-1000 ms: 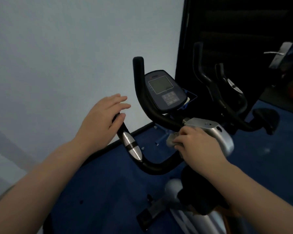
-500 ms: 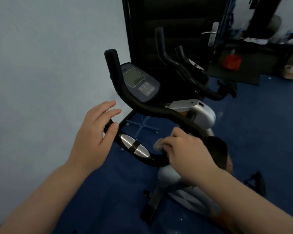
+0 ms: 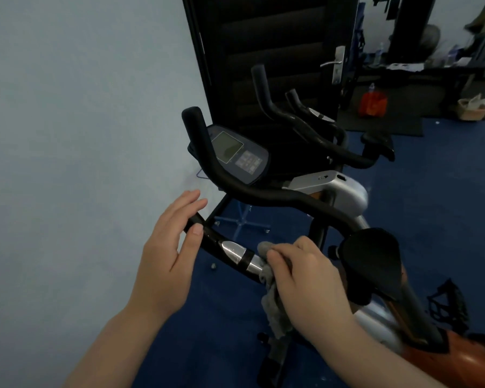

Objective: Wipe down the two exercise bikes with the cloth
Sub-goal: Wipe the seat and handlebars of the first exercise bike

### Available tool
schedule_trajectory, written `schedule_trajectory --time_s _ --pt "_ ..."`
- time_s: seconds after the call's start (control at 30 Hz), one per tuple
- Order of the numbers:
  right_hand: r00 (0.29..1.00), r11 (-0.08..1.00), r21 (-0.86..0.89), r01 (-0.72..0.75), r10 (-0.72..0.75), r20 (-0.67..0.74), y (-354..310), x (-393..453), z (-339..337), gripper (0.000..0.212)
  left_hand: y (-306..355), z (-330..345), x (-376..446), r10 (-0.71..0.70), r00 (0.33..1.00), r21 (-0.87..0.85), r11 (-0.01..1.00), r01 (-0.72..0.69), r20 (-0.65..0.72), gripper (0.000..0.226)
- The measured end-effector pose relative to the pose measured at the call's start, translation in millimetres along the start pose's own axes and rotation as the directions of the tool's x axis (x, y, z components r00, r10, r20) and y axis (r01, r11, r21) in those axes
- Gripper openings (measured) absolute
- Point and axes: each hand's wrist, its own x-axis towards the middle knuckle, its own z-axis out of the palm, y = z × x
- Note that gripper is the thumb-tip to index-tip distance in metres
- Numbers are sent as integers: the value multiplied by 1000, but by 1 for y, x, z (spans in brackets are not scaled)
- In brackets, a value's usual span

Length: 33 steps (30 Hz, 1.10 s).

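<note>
The near exercise bike has a black looped handlebar (image 3: pixel 266 196), a console (image 3: pixel 237 154) with a screen and a black saddle (image 3: pixel 371 259). My right hand (image 3: pixel 305 278) is shut on a grey cloth (image 3: pixel 273 301), pressing it against the lower handlebar beside the silver pulse sensor (image 3: pixel 235 252). My left hand (image 3: pixel 170 252) rests on the end of that lower bar, thumb on top and fingers spread loosely. The second bike's handlebars (image 3: pixel 297 119) rise behind the first, in front of the dark door.
A pale wall fills the left side. A black door (image 3: pixel 266 46) with a metal handle (image 3: pixel 335 64) stands behind the bikes. The floor is blue carpet (image 3: pixel 445 191). A red bag (image 3: pixel 373 103) and a basket (image 3: pixel 472 107) sit at the far right.
My right hand with the cloth has slid from the bike's central silver housing down onto the lower handlebar next to the sensor. The view has swung right and back. My left hand stays on the bar end.
</note>
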Motion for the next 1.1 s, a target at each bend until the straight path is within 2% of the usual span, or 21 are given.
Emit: schedule_trajectory --time_s 0.2,0.27,0.43,0.53,0.63,0.73,0.8,0.9,1.0,1.1 --pt "991 991 136 16 3 -135 -14 1 22 29 -2 0 -8 -36 998 2 999 36 -47 38" --pt "994 965 263 -5 34 -104 -25 5 28 32 -2 -1 -13 -49 998 -11 999 48 -49 41" --pt "987 969 191 155 -145 -66 -62 13 45 41 1 -2 -20 -116 993 -128 985 113 -15 48" --pt "987 962 221 160 -159 -20 -78 23 51 41 2 -3 -21 -138 990 -208 969 133 -13 45" --pt "990 938 316 141 -134 -44 -90 29 56 43 3 -3 -23 -152 988 -274 951 146 -1 44" --pt "981 900 389 196 -172 -95 -99 27 64 45 6 -4 -23 -163 987 -325 932 159 16 49" --pt "954 911 290 293 -261 -145 -97 23 68 50 6 -5 -23 -154 988 -354 922 154 28 52" --pt "888 909 49 413 -390 -245 -83 21 72 56 7 -4 -23 -133 991 -354 926 134 27 55" --pt "861 886 -86 456 -464 -210 -63 14 73 58 6 2 -26 -130 991 -304 944 128 13 54" --pt "847 851 -196 488 -516 -131 -39 2 72 57 6 14 -31 -75 997 -132 989 71 -23 53"
